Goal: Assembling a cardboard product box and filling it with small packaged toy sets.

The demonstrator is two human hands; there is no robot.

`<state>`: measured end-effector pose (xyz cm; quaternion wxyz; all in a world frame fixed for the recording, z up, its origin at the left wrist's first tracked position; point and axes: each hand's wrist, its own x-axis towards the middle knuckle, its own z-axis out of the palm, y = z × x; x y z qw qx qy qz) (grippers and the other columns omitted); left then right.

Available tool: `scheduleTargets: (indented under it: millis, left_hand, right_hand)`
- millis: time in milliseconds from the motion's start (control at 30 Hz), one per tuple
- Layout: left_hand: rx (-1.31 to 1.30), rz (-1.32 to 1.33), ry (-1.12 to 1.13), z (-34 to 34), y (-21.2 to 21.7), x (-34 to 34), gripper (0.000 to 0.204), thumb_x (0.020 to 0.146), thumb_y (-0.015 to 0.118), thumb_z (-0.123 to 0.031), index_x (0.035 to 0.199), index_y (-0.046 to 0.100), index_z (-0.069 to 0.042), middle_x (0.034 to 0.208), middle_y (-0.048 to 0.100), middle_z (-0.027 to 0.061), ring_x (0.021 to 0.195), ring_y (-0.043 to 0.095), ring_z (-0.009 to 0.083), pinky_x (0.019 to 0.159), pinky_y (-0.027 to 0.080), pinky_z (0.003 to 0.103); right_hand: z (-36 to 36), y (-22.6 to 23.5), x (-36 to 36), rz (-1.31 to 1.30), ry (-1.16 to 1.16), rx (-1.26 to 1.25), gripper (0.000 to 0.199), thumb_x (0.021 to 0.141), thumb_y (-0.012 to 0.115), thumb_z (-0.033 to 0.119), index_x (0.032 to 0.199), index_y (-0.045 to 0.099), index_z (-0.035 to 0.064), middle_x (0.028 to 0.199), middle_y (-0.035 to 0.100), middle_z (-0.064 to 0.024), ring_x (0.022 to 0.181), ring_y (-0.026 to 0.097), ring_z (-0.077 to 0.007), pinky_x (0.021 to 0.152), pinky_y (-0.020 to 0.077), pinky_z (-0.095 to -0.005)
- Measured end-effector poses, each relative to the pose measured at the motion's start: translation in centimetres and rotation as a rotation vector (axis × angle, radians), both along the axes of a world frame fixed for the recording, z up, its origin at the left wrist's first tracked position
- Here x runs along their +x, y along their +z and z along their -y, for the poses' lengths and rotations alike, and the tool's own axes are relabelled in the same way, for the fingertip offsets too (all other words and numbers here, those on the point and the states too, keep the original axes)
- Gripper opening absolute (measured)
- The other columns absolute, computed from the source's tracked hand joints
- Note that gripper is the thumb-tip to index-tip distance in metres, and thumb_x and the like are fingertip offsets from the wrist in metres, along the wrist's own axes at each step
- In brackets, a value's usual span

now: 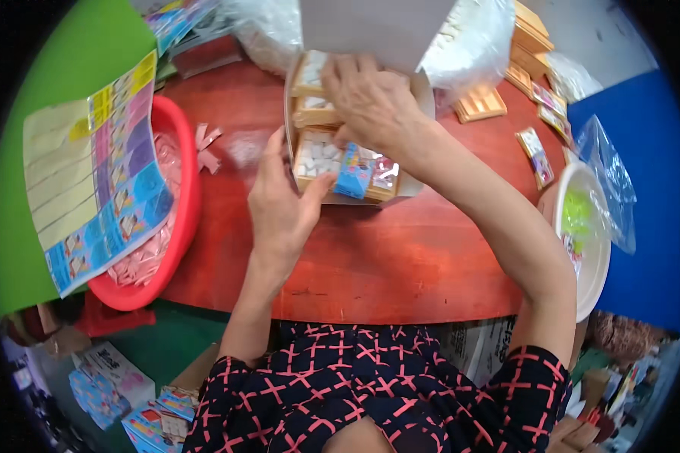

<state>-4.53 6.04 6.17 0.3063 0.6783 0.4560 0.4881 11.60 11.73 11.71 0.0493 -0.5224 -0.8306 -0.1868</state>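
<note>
A white cardboard box (pixel 414 181) stands on the red table with its lid (pixel 370 30) raised at the far side. Inside lie small wooden trays (pixel 316 117) filled with white block-like pieces (pixel 321 156). A blue printed sleeve (pixel 355 175) wraps one tray at the front, beside purple-and-white pieces. My left hand (pixel 283 192) grips the box's left side, fingers outside and thumb over the front corner. My right hand (pixel 374 102) reaches into the box above the trays with fingers bent downward; anything between its fingertips is hidden.
At left, a printed sheet (pixel 102 181) lies across a red basin (pixel 185 219) of pink strips. A white basin (pixel 593 279) with green pieces sits at right. Wooden trays (pixel 482 104) and clear plastic bags (pixel 472 53) occupy the far right. Printed boxes (pixel 109 381) are below left.
</note>
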Motion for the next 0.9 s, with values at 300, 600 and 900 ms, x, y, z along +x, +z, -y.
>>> scheduleTargets:
  millis: [300,600,900]
  left_hand:
    - [0.238,-0.235,0.094,0.6,-0.9,-1.0,0.047,0.078,0.051,0.006,0.125,0.043,0.001,0.100,0.060,0.0228,0.079,0.061,0.0379,0.064,0.050,0.043]
    - [0.197,-0.217,0.045,1.3,-0.9,-1.9,0.050,0.077,0.050,0.007,0.126,0.043,0.002,0.104,0.059,0.0225,0.079,0.062,0.0376,0.066,0.050,0.041]
    - [0.498,-0.612,0.111,0.2,-3.2,-7.1,0.020,0.086,0.055,-0.016,0.094,0.064,0.000,0.083,0.065,0.0127,0.072,0.062,0.0233,0.059,0.051,0.030]
  right_hand:
    - [0.3,1.9,1.4,0.043,0.025,0.005,0.054,0.062,0.075,0.025,0.101,0.048,-0.0021,0.090,0.053,-0.0128,0.084,0.057,-0.0254,0.063,0.0541,-0.0316]
    - [0.4,-0.3,-1.7,0.321,-0.102,0.148,0.041,0.070,0.066,0.033,0.090,0.054,-0.0004,0.085,0.052,-0.0125,0.079,0.055,-0.0250,0.059,0.0511,-0.0323]
    - [-2.9,2.4,-5.4,-0.163,0.024,-0.453,0.030,0.068,0.062,0.035,0.087,0.070,0.0129,0.086,0.067,-0.0050,0.084,0.063,-0.0259,0.059,0.0499,-0.0529]
